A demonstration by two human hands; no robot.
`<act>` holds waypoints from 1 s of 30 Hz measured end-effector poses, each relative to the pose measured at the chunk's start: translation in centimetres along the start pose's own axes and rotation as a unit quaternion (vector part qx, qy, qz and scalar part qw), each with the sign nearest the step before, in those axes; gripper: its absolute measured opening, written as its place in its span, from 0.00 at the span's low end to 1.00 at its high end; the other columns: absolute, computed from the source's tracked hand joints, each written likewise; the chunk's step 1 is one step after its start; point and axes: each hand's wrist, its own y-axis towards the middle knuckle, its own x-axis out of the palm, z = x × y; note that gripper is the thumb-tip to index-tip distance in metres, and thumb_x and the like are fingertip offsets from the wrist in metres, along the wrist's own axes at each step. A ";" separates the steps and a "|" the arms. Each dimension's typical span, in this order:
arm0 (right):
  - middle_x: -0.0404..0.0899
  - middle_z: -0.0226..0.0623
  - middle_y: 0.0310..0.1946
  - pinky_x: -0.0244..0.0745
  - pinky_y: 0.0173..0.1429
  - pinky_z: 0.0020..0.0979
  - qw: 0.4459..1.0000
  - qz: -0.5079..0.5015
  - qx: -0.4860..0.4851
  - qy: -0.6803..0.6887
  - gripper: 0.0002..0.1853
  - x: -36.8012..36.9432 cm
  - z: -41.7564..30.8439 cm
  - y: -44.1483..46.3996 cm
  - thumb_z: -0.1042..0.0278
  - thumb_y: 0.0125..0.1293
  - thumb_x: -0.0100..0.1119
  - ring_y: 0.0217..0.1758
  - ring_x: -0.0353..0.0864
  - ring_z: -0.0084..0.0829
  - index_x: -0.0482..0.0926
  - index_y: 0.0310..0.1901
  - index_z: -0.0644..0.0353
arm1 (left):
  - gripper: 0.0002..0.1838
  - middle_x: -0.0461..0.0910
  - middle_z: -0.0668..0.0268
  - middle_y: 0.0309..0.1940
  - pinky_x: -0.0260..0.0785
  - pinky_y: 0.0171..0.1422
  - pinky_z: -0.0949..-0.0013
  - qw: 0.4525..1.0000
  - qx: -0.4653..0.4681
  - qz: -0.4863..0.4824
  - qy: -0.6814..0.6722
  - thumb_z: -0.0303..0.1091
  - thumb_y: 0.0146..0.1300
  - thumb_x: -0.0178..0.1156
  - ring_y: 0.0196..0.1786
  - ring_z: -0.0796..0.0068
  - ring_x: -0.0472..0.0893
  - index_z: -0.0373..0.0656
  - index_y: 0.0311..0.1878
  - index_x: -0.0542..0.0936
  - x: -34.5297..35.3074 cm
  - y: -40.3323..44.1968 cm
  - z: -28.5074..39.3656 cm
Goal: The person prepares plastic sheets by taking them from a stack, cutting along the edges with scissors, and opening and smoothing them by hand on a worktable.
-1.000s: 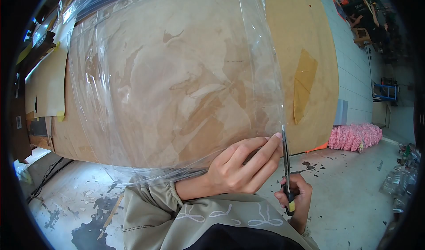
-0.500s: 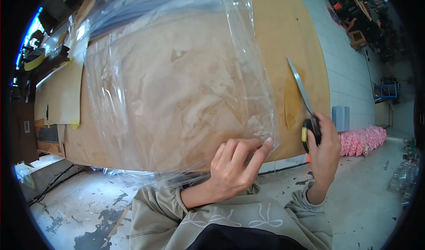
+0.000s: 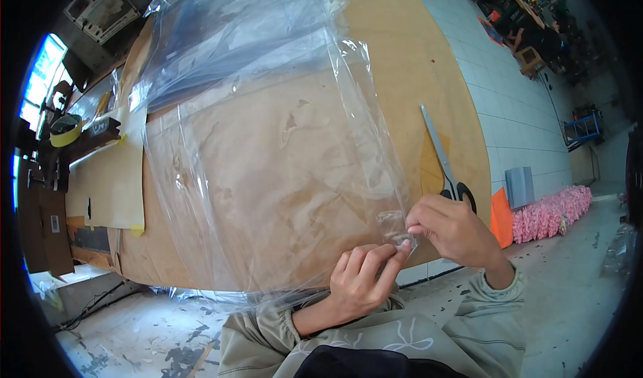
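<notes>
A large clear plastic sheet (image 3: 295, 157), wrinkled and shiny, lies over the brown-covered table. My left hand (image 3: 365, 277) is closed at its near right corner, thumb and fingers pinching the plastic. Just beyond, my right hand (image 3: 455, 231) is closed too, its fingertips pinched at the plastic's right edge, close to my left thumb. Scissors (image 3: 440, 149) with black handles lie on the table past my right hand, blades slightly apart and pointing away. Part of their handles is hidden behind that hand.
The brown table (image 3: 429, 36) has a rounded right edge. More bunched plastic (image 3: 248, 26) lies at its far side. A tape roll (image 3: 65, 131) and cardboard (image 3: 110, 184) are at left. A pink bundle (image 3: 552, 214) and an orange piece (image 3: 500, 218) sit beyond the right edge.
My right hand has let go of the scissors, which now lie on the table, and has moved left to the plastic's edge beside my left hand. The head view has shifted.
</notes>
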 end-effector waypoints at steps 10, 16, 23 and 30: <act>0.71 0.31 0.29 0.70 0.41 0.32 0.884 0.050 -0.311 -0.347 0.05 -2.3 5.4 3.0 0.72 0.54 0.58 0.34 0.74 0.30 0.72 0.31 0.58 | 0.15 0.76 0.70 0.30 0.66 0.28 0.76 0.999 0.021 0.035 0.003 0.20 0.43 0.64 0.28 0.74 0.76 0.43 0.38 0.84 0.6 -0.1 -0.2; 0.72 0.40 0.30 0.71 0.40 0.37 0.917 0.212 -0.056 -0.334 0.09 -6.9 6.2 3.6 0.68 0.60 0.61 0.35 0.72 0.44 0.72 0.31 0.64 | 0.18 0.77 0.72 0.33 0.65 0.31 0.80 0.999 0.022 0.032 0.024 0.26 0.47 0.62 0.32 0.79 0.76 0.44 0.45 0.85 0.7 -0.9 -0.4; 0.69 0.46 0.42 0.72 0.46 0.40 0.908 0.185 0.312 -0.211 0.30 2.5 -0.8 -4.1 0.70 0.57 0.65 0.44 0.74 0.44 0.66 0.62 0.60 | 0.20 0.77 0.72 0.30 0.67 0.28 0.79 0.998 0.032 0.046 0.004 0.21 0.39 0.65 0.27 0.77 0.74 0.47 0.41 0.86 0.5 -0.3 -0.3; 0.71 0.36 0.39 0.72 0.44 0.34 0.837 0.245 0.359 0.331 0.40 2.5 -0.8 -9.2 0.83 0.55 0.62 0.42 0.74 0.33 0.56 0.70 0.62 | 0.25 0.76 0.72 0.30 0.65 0.26 0.79 0.998 0.039 0.050 0.004 0.20 0.34 0.63 0.26 0.78 0.73 0.47 0.42 0.86 0.5 -0.2 -0.3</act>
